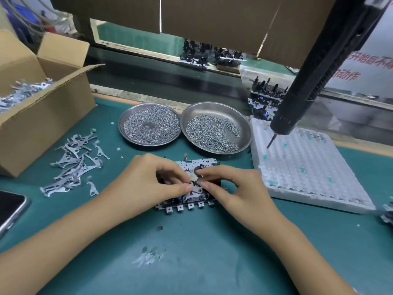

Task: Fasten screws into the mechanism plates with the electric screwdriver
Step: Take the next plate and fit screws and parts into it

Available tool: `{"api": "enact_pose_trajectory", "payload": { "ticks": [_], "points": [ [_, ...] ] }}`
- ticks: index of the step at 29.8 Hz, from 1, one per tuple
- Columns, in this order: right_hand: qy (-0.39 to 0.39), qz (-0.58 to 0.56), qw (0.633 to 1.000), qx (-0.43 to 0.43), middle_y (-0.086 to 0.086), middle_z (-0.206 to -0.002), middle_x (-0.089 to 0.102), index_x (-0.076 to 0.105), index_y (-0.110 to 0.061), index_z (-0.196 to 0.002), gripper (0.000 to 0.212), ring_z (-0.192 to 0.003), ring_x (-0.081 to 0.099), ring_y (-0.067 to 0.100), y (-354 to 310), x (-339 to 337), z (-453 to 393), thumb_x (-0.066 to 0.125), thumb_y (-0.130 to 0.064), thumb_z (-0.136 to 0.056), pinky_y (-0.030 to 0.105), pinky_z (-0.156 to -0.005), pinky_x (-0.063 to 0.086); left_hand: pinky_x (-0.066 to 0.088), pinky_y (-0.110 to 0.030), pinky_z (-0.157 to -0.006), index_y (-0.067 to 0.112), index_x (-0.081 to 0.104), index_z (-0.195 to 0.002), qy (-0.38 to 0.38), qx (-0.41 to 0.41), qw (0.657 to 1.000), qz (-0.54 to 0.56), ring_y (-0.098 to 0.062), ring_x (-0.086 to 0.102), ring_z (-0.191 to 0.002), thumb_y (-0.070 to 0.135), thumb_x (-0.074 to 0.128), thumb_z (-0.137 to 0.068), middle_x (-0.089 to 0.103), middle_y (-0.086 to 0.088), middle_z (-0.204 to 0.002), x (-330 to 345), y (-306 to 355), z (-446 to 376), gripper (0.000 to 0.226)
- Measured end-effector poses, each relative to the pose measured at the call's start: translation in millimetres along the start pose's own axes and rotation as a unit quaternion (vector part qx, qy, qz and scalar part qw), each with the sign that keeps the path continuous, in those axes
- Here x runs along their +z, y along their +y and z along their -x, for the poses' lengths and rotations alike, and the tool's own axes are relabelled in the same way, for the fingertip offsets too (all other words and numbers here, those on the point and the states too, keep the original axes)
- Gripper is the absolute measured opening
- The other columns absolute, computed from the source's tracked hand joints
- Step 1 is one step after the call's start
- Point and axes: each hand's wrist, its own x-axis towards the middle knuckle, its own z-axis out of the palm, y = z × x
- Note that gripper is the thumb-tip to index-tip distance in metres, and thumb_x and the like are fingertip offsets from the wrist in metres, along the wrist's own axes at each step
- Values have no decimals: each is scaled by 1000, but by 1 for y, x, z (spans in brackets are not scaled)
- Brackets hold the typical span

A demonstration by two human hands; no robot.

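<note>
Lying flat on the green mat (191, 252), the mechanism plate (189, 186) is worked by both hands. The left hand (148, 179) is curled over the plate's left half, thumb and fingertips pinching a small part at its centre; the right hand (231, 188) pinches at the same point from the plate's right. The electric screwdriver (314, 77) hangs unheld, above and right of the plate. A misaligned part is judged likely to leave the screw hole blocked. Behind the plate, two screw dishes (148, 124) stand near; the foam tray (302, 167) crowds the plate's right side. Open mat is available in front of the plate.
</note>
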Motion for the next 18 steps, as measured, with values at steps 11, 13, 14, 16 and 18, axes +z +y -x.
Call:
{"api": "enact_pose_trajectory", "payload": {
  "ticks": [11, 13, 14, 16, 18],
  "points": [
    [-33, 64, 995, -63, -3, -83, 68, 76, -20, -100, 25, -79, 61, 5, -2, -6, 3, 64, -13, -79, 22, -74, 50, 47, -13, -54, 28, 75, -71, -6, -22, 1000, 12, -4, 62, -58, 25, 83, -68, 71, 6, -64, -1, 2, -1, 9],
    [-42, 80, 992, -87, 1, -84, 67, 75, -22, -103, 28, -79, 62, 6, -2, -6, 3, 68, -11, -78, 25, -74, 51, 47, -13, -52, 26, 75, -72, -7, -31, 999, 23, -1, 59, -54, 26, 84, -67, 71, 5, -65, -1, 2, -1, 10],
    [-46, 82, 992, -90, 1, -85, 68, 74, -22, -104, 29, -81, 63, 8, -1, -7, 3, 70, -11, -77, 27, -76, 52, 47, -13, -51, 25, 75, -72, -8, -34, 999, 25, 0, 59, -53, 26, 84, -67, 71, 4, -65, -1, 2, -1, 11],
    [-49, 80, 992, -87, 1, -88, 68, 74, -20, -105, 31, -84, 64, 10, 1, -8, 3, 73, -9, -76, 29, -79, 53, 47, -13, -54, 26, 75, -73, -11, -32, 999, 24, 1, 59, -54, 26, 84, -66, 72, 5, -66, 0, 2, 0, 12],
    [-47, 80, 992, -88, 0, -89, 69, 73, -19, -106, 33, -86, 64, 9, 3, -7, 3, 76, -9, -74, 26, -81, 52, 48, -12, -60, 30, 75, -74, -11, -19, 1000, 7, 1, 62, -60, 26, 84, -66, 72, 9, -67, 0, 2, 1, 14]
  ]
}}
